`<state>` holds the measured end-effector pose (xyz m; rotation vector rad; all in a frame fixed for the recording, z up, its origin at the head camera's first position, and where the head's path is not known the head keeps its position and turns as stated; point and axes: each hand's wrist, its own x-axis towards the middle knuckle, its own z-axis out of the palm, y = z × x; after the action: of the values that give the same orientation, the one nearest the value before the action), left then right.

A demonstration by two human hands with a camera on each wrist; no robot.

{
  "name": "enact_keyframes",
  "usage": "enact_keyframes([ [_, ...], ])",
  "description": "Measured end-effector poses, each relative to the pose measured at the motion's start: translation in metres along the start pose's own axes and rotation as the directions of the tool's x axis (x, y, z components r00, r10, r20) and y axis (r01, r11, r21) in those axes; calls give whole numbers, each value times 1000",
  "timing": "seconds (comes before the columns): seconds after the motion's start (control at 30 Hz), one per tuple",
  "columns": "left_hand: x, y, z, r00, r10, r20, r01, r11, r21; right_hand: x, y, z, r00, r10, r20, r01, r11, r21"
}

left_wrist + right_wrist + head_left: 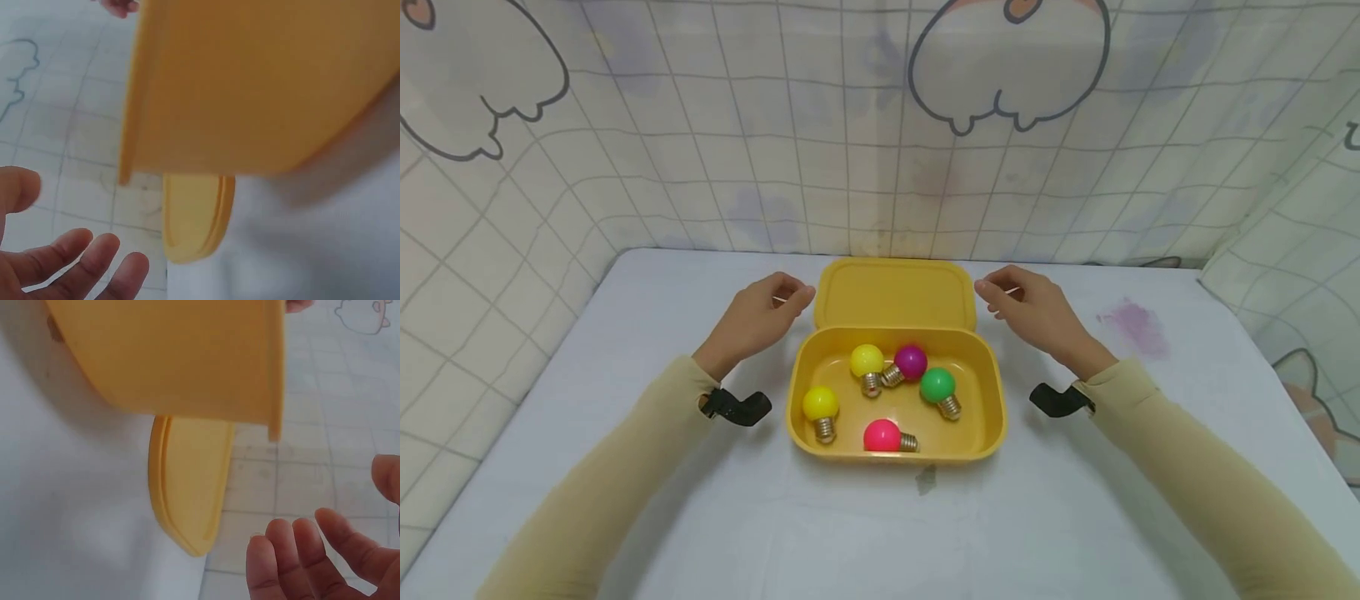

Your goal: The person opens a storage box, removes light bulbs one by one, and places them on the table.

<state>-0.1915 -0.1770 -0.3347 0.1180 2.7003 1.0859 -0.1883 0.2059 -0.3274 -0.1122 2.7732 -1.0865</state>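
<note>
A yellow plastic box (pixel 891 406) sits in the middle of the table with several toy light bulbs in it. Inside are a yellow bulb (pixel 867 361) and a purple bulb (pixel 911 363) at the back, a green bulb (pixel 937 385) at the right, another yellow bulb (pixel 820 403) at the left and a pink bulb (pixel 882 436) by the front wall. Right behind the box lies its flat yellow lid (pixel 895 293). My left hand (pixel 752 317) hovers off the lid's left edge, fingers loosely bent, holding nothing. Mirroring it, my right hand (pixel 1037 312) is beside the lid's right edge, also holding nothing.
A white cloth covers the table (pixel 700 517), with a pink stain (pixel 1138 327) at the right and a small dark mark (pixel 927 479) before the box. A grid-patterned curtain (pixel 760 192) hangs along the back and both sides.
</note>
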Motion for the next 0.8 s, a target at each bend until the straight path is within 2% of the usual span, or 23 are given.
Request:
enact_keyframes([
  [0.23,-24,-1,4,995,82,-62,-78,995,64,-22,-7,3,999,-45,-26,45,999,-14],
  [0.4,-37,-5,13,988,131,-80,-121,985,123,-35,-10,7,990,-122,-64,120,992,-31],
  [0.53,-46,-7,24,981,162,-106,-138,968,208,-45,-12,15,967,-233,-100,229,972,-51],
  [0.67,-54,-7,35,968,204,-146,-149,936,318,-54,-14,25,935,-341,-104,333,939,-82],
  [0.8,-62,-3,43,969,207,-138,-137,906,400,-63,-17,34,918,-390,-76,385,920,-70],
])
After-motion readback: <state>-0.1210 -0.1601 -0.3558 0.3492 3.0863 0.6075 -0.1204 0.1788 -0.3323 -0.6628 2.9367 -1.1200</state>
